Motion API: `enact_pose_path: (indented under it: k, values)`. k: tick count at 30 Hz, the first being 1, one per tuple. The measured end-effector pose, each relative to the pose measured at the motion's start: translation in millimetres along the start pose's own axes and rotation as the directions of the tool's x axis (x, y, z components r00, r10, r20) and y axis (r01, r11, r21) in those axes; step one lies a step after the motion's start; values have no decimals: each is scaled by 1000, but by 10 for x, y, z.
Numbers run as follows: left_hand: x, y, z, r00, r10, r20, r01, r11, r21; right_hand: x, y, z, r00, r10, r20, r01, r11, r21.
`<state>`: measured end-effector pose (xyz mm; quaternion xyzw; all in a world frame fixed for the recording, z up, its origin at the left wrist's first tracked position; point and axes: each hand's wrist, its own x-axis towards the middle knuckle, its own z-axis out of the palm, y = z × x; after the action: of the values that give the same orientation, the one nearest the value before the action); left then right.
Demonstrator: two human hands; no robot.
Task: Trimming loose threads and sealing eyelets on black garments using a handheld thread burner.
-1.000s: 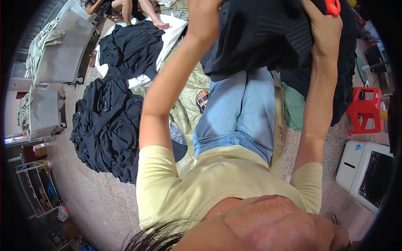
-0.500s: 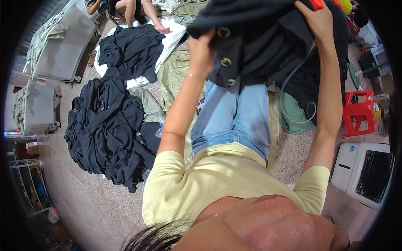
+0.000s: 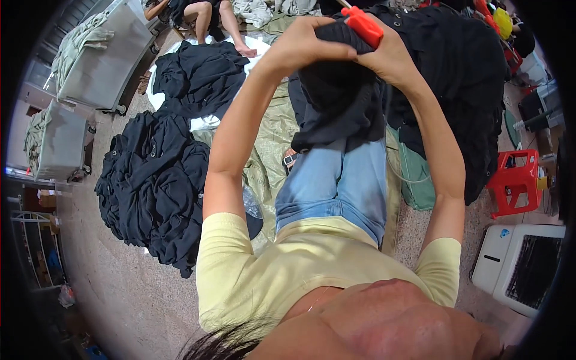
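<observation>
A black garment [image 3: 342, 111] hangs in front of my jeans, its ribbed end bunched up at the top. My left hand [image 3: 303, 45] is closed on that ribbed part, thumb stretched across it. Against the other side of the ribbing, my right hand [image 3: 390, 60] grips a red plastic tool [image 3: 364, 27] with a thin pale tip. The right thumb meets the cloth near the left thumb. A thin clear hose [image 3: 414, 180] hangs below the right forearm; whether it joins the tool is hidden.
Piles of black garments lie left [image 3: 159, 192] and right [image 3: 456, 78]. Two grey wheeled bins [image 3: 108, 66] stand at far left. A red stool [image 3: 515, 183] and a white appliance [image 3: 498, 264] are at right. Another person's bare legs [image 3: 225, 21] show at the back.
My hands have come together at the garment's ribbed end, the right one moving left and down with the red tool. The garment, spread wide before, now hangs bunched.
</observation>
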<state>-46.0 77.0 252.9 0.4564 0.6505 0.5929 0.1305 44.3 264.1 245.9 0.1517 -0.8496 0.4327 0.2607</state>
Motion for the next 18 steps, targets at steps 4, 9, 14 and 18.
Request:
enact_pose_path:
  k: [4, 9, 14, 18]
  values:
    - [-311, -448, 80, 868, 411, -278, -17, 586, 810, 38, -54, 59, 997, 46, -62, -61, 961, -269]
    - [-954, -1469, -262, 758, 212, -617, 329, 692, 642, 333, -351, 59, 971, 240, 3, -158, 648, -745]
    - [-738, -1878, -1077, 560, 170, -811, 414, 790, 452, 1064, -359, 418, 971, -123, -207, -52, 734, -677]
    - [-16, -1078, -1647, 390, 549, -739, 223, 723, 654, 1706, -552, 163, 757, -400, -517, -56, 748, -661]
